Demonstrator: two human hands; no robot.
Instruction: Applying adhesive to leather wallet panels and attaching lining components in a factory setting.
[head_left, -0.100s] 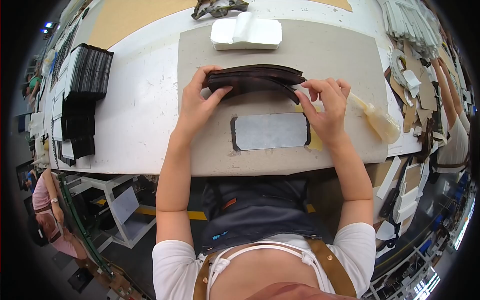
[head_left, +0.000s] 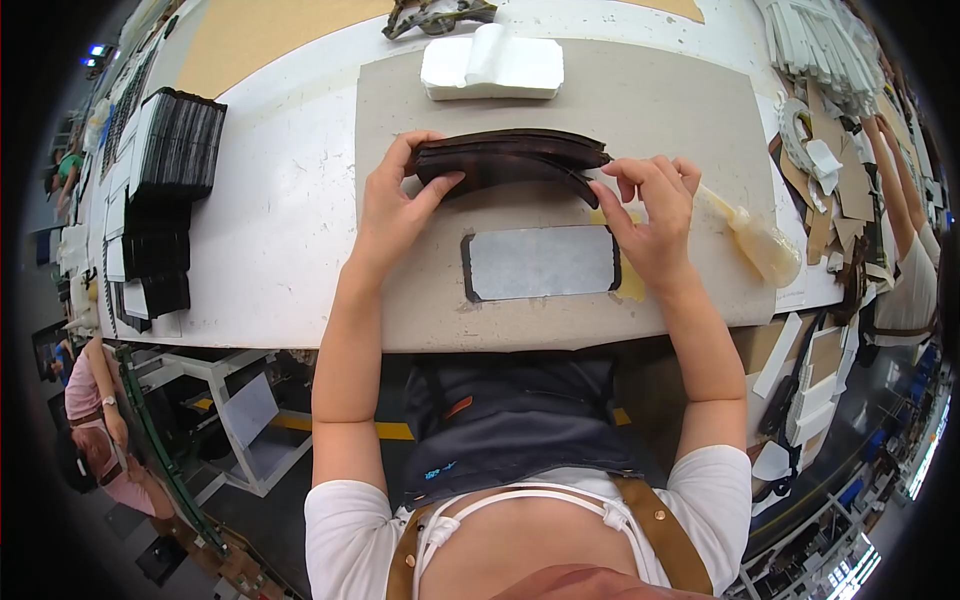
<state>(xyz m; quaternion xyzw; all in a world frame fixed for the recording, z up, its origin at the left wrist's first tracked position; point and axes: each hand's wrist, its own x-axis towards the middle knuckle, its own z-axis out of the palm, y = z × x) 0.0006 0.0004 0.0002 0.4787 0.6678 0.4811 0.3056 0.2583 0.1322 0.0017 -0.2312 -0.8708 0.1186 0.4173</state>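
Observation:
A stack of dark brown, glossy, leather-like pieces [head_left: 510, 165] is held bowed above the grey work board [head_left: 420, 310]. My left hand [head_left: 400, 195] grips its left end, thumb in front and fingers behind. At the right end, the thumb and forefinger of my right hand [head_left: 650, 205] close around the edges, where the front leaves bend away from the rest. Just below lies a flat rectangular panel [head_left: 545, 262], pale grey with black ends, with a yellow patch [head_left: 632, 275] beside it. Behind the stack sits a white block-like pad of folded sheets [head_left: 492, 75].
Tall piles of black-and-white panels [head_left: 180, 150] stand on the table's left. A clear bottle with yellowish contents [head_left: 765, 245] lies to the right. White strips [head_left: 820, 55] and cardboard scraps [head_left: 850, 190] crowd the far right, near another person's arms [head_left: 895, 185].

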